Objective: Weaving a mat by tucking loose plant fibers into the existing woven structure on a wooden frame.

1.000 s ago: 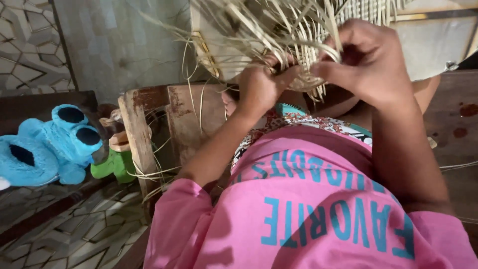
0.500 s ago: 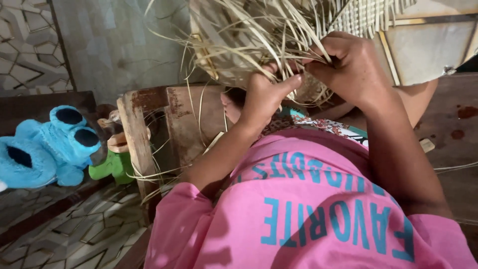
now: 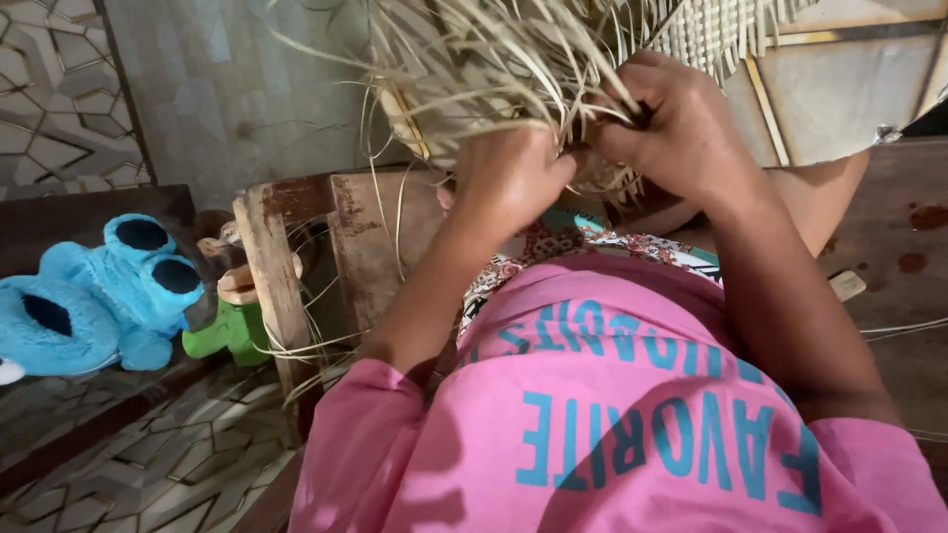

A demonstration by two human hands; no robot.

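- The left hand (image 3: 513,178) has drawn in towards the right hand (image 3: 681,128), and the two now sit closer together.
- The left hand has closed into a fist on the straw strands (image 3: 494,59); a second ago its fingers were looser.

head-worn view, steeply downward, close-up

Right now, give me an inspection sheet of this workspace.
Surface: worn wooden bench, dark stains at right.
Job's things: pale straw weaving, loose strands fanning out, woven patch at top right.
Clutter: blue plush toy, green toy, stray strands on the bench.
Grippers: left hand and right hand both pinching strands of the weaving.
Cables: nothing seen.
Surroundings: patterned tile floor, grey wall.
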